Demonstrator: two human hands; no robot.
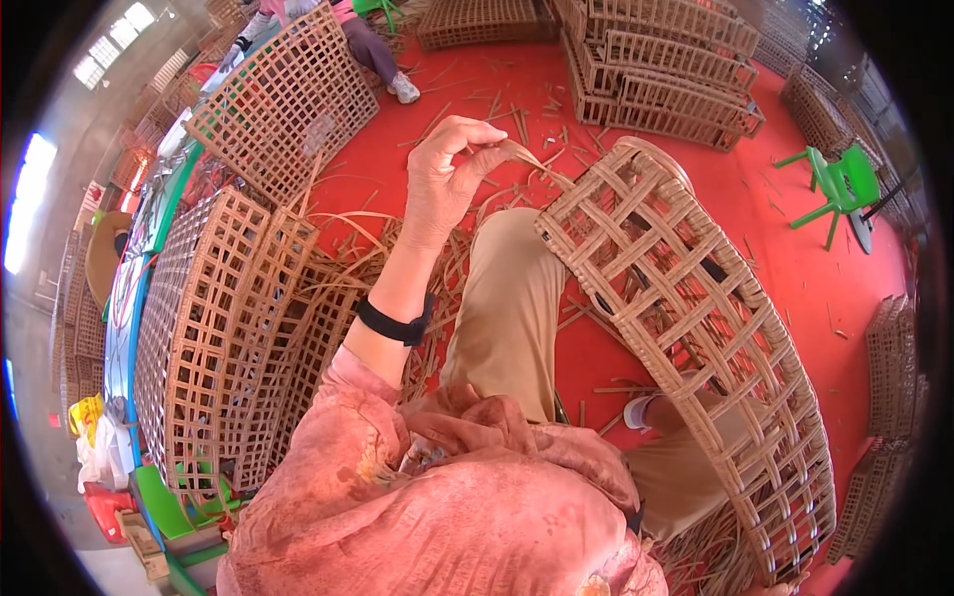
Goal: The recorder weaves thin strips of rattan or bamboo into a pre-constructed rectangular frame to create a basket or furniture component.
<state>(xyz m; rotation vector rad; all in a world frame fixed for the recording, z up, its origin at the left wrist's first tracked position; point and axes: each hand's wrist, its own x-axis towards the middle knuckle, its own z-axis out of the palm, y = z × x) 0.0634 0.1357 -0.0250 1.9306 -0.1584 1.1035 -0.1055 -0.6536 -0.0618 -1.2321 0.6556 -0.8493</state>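
Observation:
My left hand [452,174] is raised in front of me, thumb and fingers pinched on a thin cane strip [537,161]. The strip runs from my fingertips to the top corner of a long woven cane basket [686,268]. An open lattice of flat brown strips forms the basket's side, with a thick wrapped rim. It stands tilted across my right leg, its far end higher in view. Only a sliver of what seems to be my right hand [780,588] shows by the basket's lower end; its fingers are hidden. A black band circles my left wrist.
Lattice baskets [224,328] stand close on my left, with loose cane strips [422,288] beside my leg. Stacked baskets [666,60] are at the far right, near a green chair [845,184]. Another person [373,45] sits at the far left. Scraps litter the red floor [795,288].

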